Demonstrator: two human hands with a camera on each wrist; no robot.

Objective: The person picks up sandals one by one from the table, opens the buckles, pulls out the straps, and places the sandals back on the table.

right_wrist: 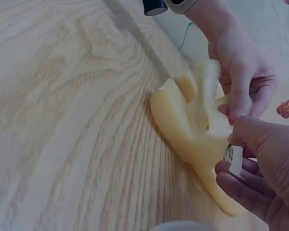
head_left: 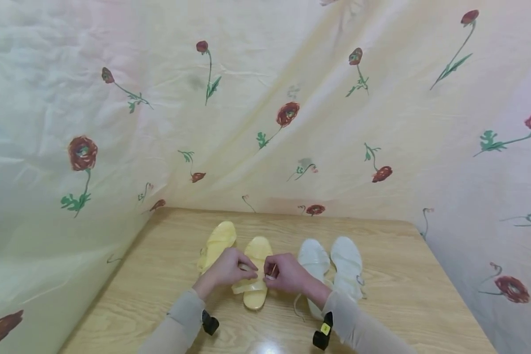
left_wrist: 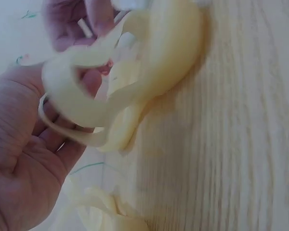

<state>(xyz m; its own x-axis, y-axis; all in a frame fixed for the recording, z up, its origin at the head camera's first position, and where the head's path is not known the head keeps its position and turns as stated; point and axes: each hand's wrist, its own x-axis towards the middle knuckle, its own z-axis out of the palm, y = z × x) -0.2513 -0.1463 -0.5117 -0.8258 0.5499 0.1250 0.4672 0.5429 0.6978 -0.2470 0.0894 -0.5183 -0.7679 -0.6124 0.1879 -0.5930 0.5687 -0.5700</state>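
A yellow jelly sandal (head_left: 258,249) lies on the table between both hands, its toe pointing away from me. My left hand (head_left: 231,268) pinches part of its ankle strap (left_wrist: 70,98), which loops up in the left wrist view. With thumb and fingers, my right hand (head_left: 288,273) pinches a short strap end (right_wrist: 236,161) beside a small metal buckle (right_wrist: 227,153). The fingertips of both hands are close together above the sandal's heel half. The other yellow sandal (head_left: 223,237) lies left of it, partly hidden behind my left hand.
Two white sandals, one inner (head_left: 313,254) and one outer (head_left: 347,254), lie to the right, partly behind my right arm. The wooden table (head_left: 407,285) meets a flower-printed cloth (head_left: 243,103) at the back and sides. Black cameras (head_left: 210,323) hang at both wrists.
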